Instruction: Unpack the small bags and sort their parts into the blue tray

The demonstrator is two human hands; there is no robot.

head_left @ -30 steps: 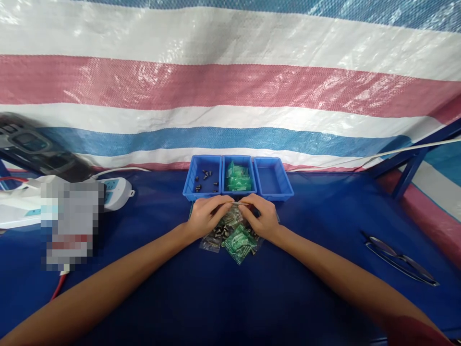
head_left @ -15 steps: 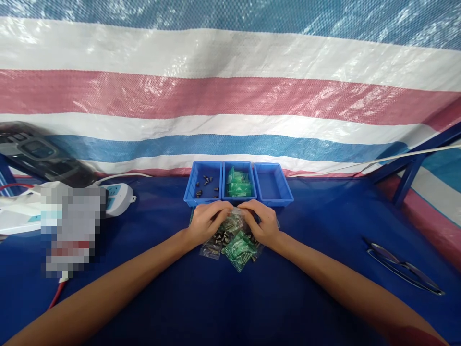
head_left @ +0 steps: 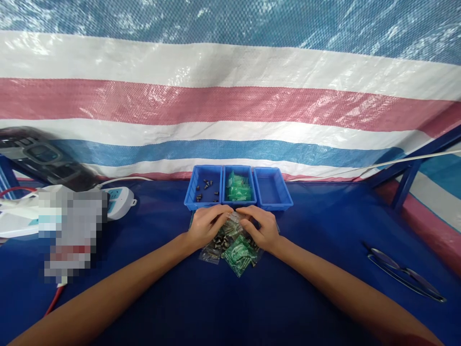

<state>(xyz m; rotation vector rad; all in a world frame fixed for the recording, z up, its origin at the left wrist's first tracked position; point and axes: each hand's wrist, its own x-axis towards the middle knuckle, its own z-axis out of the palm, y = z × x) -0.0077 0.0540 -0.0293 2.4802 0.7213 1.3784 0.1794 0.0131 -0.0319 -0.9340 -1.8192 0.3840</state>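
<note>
A pile of small plastic bags lies on the blue table, with a green-tinted bag of screws (head_left: 239, 254) at its front. Loose dark screws (head_left: 220, 241) show among the bags. My left hand (head_left: 206, 227) is closed at the pile's left side, its thumb and forefinger on a clear plastic bag (head_left: 235, 222). From the right, my right hand (head_left: 263, 228) grips the same bag with curled fingers, the thumb a little below the forefinger. Both hands partly cover the pile, and what the bag holds is hard to make out.
Behind the hands stand three blue trays: the left tray (head_left: 192, 198) with several dark screws, the middle tray (head_left: 255, 196) with green bags, and the right tray (head_left: 273, 187). Eyeglasses (head_left: 403, 271) lie at right. A power strip (head_left: 122, 202) and cables are at left.
The view has tilted up slightly, so everything sits a little lower. My right thumb has moved a bit away from the forefinger. Both hands stay at the pile.
</note>
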